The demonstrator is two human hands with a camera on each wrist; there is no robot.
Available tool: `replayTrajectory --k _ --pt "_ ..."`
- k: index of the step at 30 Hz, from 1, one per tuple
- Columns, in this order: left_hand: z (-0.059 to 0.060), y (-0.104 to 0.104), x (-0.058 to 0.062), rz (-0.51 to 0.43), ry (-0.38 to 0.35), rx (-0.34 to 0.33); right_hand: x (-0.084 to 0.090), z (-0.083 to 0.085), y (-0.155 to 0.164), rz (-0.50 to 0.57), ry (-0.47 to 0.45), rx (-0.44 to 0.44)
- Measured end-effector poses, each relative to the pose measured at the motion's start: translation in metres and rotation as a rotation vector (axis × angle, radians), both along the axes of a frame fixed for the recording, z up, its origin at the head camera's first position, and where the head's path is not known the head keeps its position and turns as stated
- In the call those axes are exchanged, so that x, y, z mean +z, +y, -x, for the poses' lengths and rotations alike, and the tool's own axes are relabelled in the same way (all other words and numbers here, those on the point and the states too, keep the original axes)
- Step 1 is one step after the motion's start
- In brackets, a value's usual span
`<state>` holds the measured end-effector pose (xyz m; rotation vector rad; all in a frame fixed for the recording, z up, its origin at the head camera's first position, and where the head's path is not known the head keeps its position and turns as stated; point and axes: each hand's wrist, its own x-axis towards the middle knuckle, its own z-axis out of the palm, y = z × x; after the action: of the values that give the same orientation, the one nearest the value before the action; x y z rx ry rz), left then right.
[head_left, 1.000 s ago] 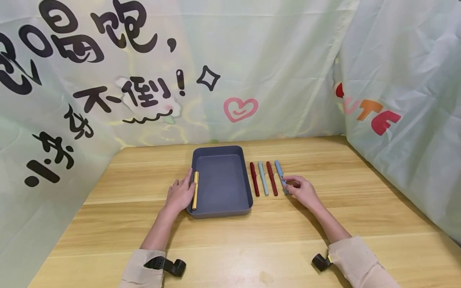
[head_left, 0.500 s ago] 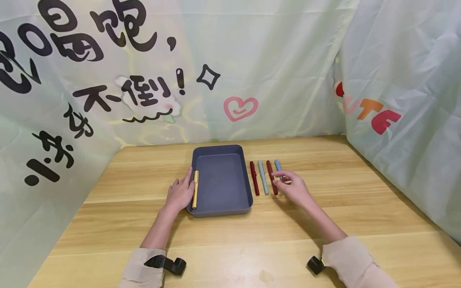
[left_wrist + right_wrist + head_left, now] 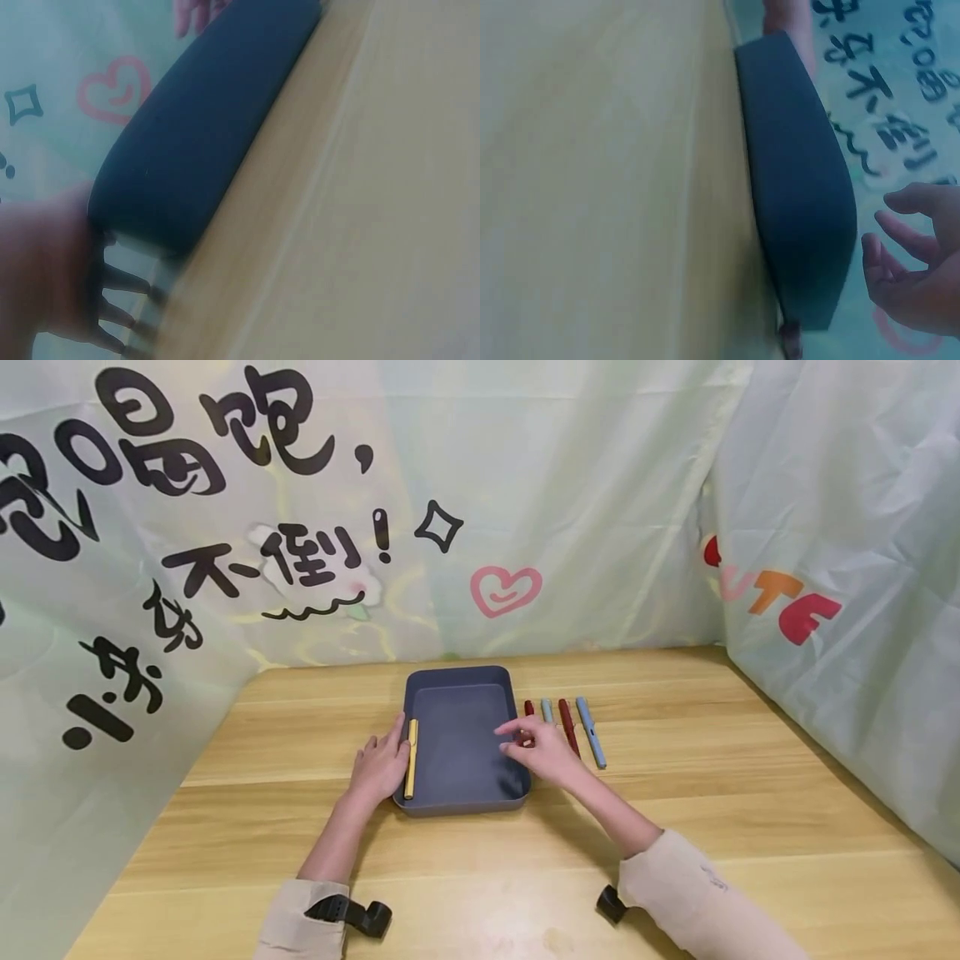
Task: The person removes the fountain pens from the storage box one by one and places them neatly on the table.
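A dark grey rectangular tray point(image 3: 457, 760) lies on the table. Inside it, along the left wall, is a yellow pen point(image 3: 412, 762). My left hand point(image 3: 378, 767) holds the tray's left wall, fingers outside and thumb over the rim beside the pen. Over the tray's right rim hovers my right hand point(image 3: 542, 750), fingers apart with nothing between them; the right wrist view shows this hand point(image 3: 922, 259) above the rim. It partly covers a dark red pen point(image 3: 529, 706), a pale blue pen point(image 3: 547, 710) and another dark red pen point(image 3: 567, 722). A blue pen point(image 3: 591, 732) is fully visible at the right.
The wooden table point(image 3: 480, 877) spreads out in front of and around the tray. A printed curtain point(image 3: 600, 527) hangs behind and at both sides. Each wrist carries a small black camera, the left camera point(image 3: 367, 917) near the front of the table.
My right hand has moved left from the blue pen, past the other pens, to the tray's right rim. The left hand stays on the tray, and the pens lie where they were.
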<state>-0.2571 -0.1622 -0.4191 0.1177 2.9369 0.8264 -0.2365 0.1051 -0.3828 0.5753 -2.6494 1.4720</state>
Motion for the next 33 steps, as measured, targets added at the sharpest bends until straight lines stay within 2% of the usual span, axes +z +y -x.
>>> replayTrajectory --k 15,25,33 --pt "0.000 0.001 0.001 0.004 -0.014 0.010 0.001 0.009 -0.071 -0.095 -0.010 0.151" --pt "0.001 0.000 0.000 0.006 -0.019 0.009 -0.006 0.015 -0.101 -0.189 -0.067 0.237" --pt "0.002 0.000 -0.001 0.011 -0.012 0.008 -0.015 0.016 -0.116 -0.197 -0.118 0.276"
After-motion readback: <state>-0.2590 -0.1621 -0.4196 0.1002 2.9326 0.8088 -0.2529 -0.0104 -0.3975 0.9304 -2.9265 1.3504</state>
